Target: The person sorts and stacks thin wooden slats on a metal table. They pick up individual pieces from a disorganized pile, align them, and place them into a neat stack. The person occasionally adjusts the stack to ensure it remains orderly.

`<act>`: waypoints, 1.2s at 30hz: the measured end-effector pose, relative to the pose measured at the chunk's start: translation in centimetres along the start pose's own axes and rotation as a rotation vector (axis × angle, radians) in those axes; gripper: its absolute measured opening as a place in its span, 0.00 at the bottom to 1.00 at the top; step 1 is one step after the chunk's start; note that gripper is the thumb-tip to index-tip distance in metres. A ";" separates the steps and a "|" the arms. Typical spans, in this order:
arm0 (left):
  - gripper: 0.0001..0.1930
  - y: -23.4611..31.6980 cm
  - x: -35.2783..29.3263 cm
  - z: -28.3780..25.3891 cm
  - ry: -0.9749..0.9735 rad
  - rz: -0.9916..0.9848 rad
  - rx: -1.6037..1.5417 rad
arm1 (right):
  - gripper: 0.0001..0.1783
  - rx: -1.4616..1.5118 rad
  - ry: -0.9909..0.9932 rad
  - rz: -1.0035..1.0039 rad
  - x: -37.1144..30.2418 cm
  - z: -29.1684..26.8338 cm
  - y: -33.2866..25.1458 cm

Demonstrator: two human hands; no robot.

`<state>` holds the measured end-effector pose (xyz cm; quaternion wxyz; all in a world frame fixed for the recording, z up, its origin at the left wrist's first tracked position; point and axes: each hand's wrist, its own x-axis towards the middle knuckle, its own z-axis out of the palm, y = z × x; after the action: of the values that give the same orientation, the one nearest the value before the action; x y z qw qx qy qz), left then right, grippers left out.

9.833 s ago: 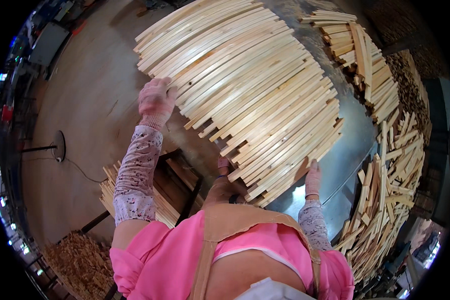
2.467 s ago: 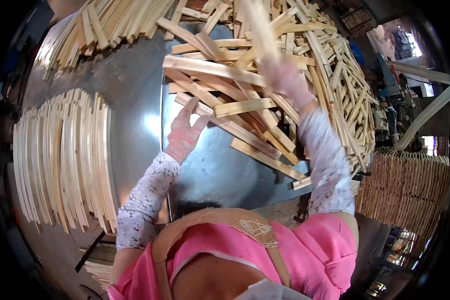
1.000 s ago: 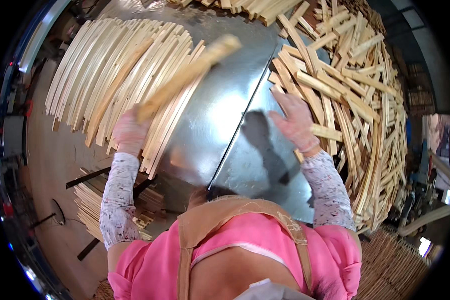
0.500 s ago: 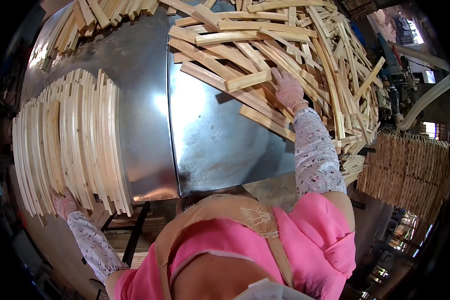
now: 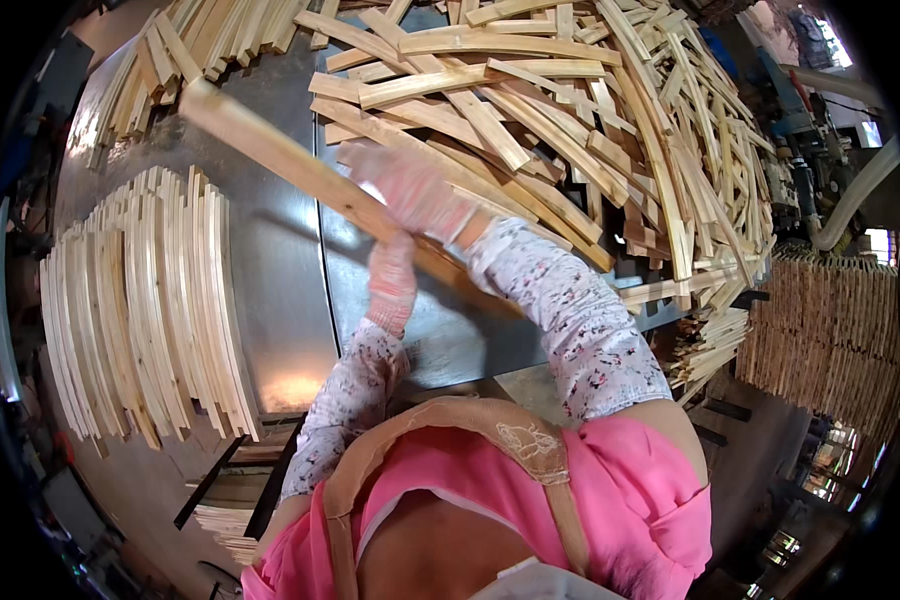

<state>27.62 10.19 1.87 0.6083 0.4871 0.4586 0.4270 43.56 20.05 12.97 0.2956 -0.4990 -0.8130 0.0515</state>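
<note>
A long wooden slat (image 5: 280, 155) is held slanting over the metal table, its far end toward the upper left. My left hand (image 5: 392, 285), in a pinkish glove, is closed on the slat's near side around its middle. My right hand (image 5: 410, 190), gloved alike and smeared by motion, is at the slat's far side; its fingers cannot be made out clearly. Beyond it is a loose, crisscrossed heap of wooden slats (image 5: 510, 110). On the left, upright-grained slats lie side by side in a neat row (image 5: 145, 310).
More slats (image 5: 220, 35) lie at the back left of the metal table (image 5: 270, 250). A tall stack of wood pieces (image 5: 820, 330) stands at the right, below pipes and machinery (image 5: 810, 180). Black bars (image 5: 275, 480) and more wood are below the table's front left edge.
My left hand has come from the row on the left to the middle. My right hand has moved left from the heap. A slat is now lifted between them.
</note>
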 end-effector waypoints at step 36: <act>0.46 9.9 -9.6 -57.8 0.726 -0.599 1.239 | 0.35 -0.108 -0.361 0.469 -8.3 2.8 5.9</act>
<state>-31.42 14.13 6.87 0.1262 0.4230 0.8963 0.0429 49.39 16.52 4.89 0.0997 -0.6711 -0.7164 0.1630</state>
